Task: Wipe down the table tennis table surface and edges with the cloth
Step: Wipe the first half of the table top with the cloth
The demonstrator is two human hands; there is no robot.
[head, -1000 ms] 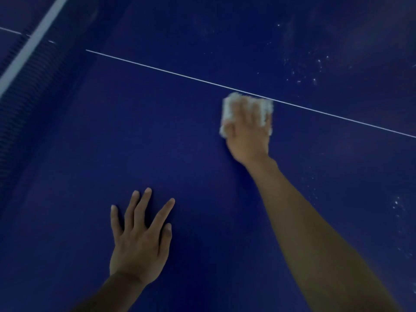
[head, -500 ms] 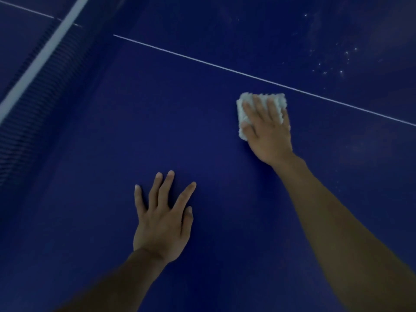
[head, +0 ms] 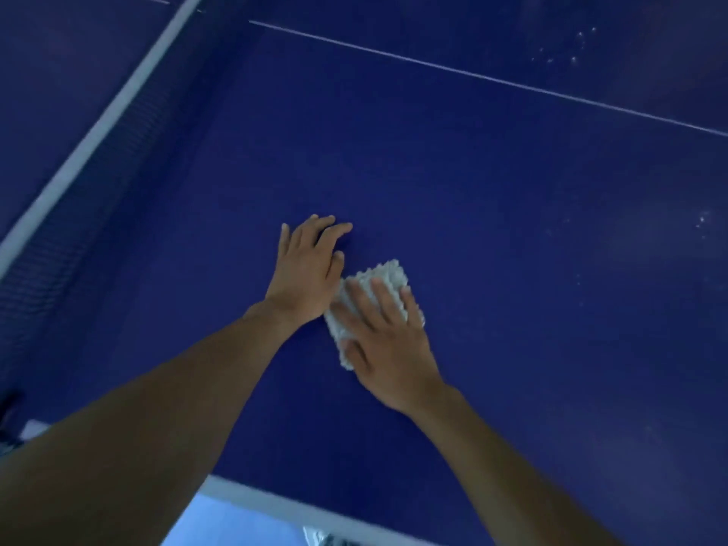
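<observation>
The dark blue table tennis table fills the view. A folded white nubbly cloth lies flat on it near the middle. My right hand presses down on the cloth with straight, spread fingers and covers most of it. My left hand rests flat on the bare table just left of the cloth, fingers straight, its heel touching the cloth's edge.
The net with its white top band runs along the left. A thin white centre line crosses the far surface. White specks dot the far right. The table's white near edge shows at the bottom, floor below it.
My right hand has slid the cloth from near the white line back towards me, next to my left hand. The view has pulled back, showing the near table edge.
</observation>
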